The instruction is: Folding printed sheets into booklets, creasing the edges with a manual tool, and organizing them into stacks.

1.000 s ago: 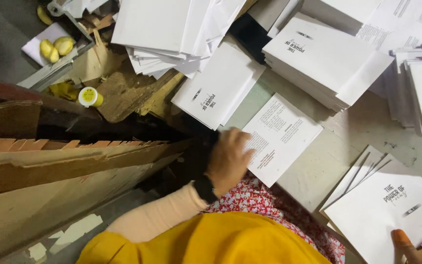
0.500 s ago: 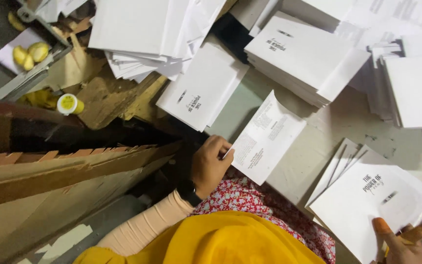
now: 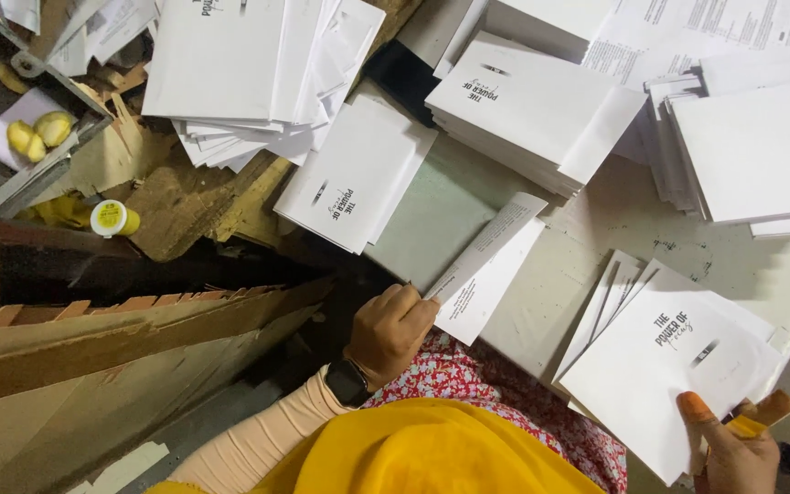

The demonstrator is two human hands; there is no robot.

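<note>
A: Left hand (image 3: 393, 331)?
B: Fingers clamped on the folded printed sheet (image 3: 486, 267), lifting its near edge off the table (image 3: 596, 220) to get hold.
A: Right hand (image 3: 733, 453)?
B: Thumb pressed on a white booklet (image 3: 669, 375), near right; it steadies it.

Matt white paper booklets (image 3: 678, 366) lie beside rough brown cardboard (image 3: 93, 366).
</note>
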